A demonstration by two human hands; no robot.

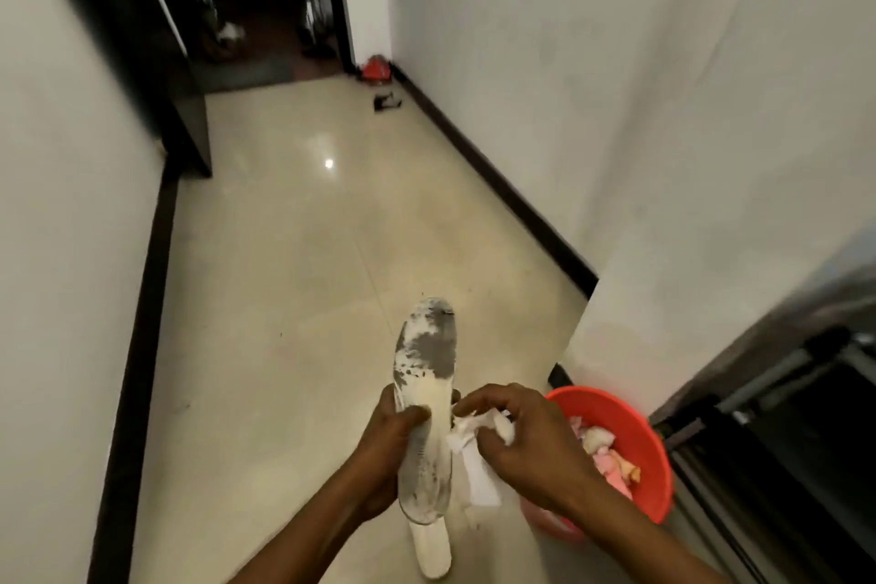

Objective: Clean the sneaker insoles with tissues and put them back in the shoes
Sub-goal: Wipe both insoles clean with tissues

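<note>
Grey-smudged white foam, a long sneaker insole [425, 356] is held up over the glossy cream tiled floor [284, 299] with its toe end pointing away. The left hand [396, 446] grips it round the middle, thumb across its face. A second pale insole [432, 550] pokes out below (whether that hand grips it too, I cannot tell). The right hand [526, 436] pinches a crumpled white tissue [474, 434] just beside the insole's edge. A round red plastic basin [654, 460] of pink and cream scraps sits on the floor at right.
</note>
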